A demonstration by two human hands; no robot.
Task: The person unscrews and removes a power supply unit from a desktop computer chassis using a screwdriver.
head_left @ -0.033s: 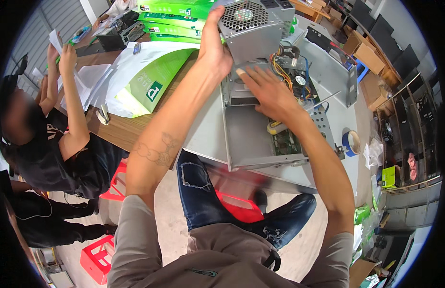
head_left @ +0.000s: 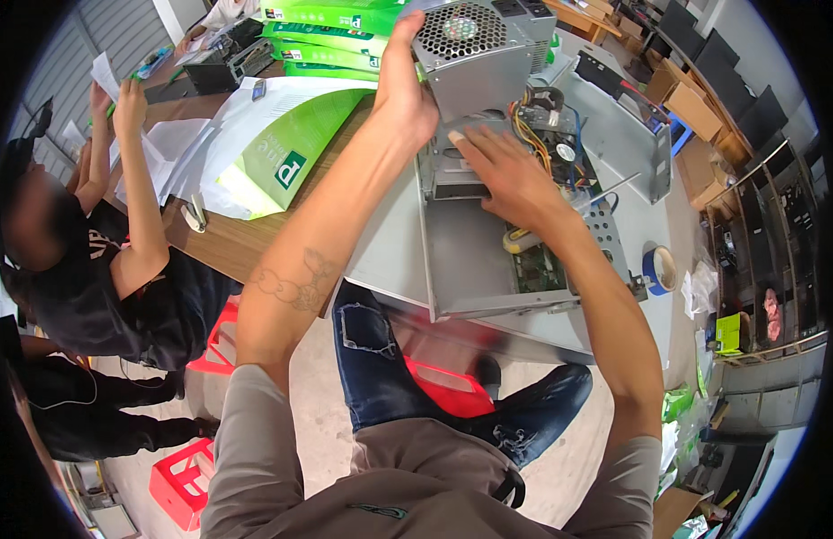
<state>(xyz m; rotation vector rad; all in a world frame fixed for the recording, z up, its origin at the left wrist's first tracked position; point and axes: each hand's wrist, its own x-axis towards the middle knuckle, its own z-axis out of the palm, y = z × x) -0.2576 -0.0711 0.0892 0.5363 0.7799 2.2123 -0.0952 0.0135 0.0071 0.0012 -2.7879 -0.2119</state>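
A silver power supply unit with a honeycomb fan grille is tilted up above the far end of an opened metal computer case. My left hand grips its left side, with the thumb along the upper edge; the other fingers are mostly hidden behind it. Below the unit, my right hand lies flat over the drive bay, its fingers stretched out and a pale wrap on one fingertip. Coloured cables run beside its fingers. Partly under that wrist, a yellow tool handle rests above a green circuit board.
Green-and-white paper packs are stacked at the far left, near loose sheets and a stapler. A tape roll sits right of the case. At left a person holds up paper. Red stools stand below.
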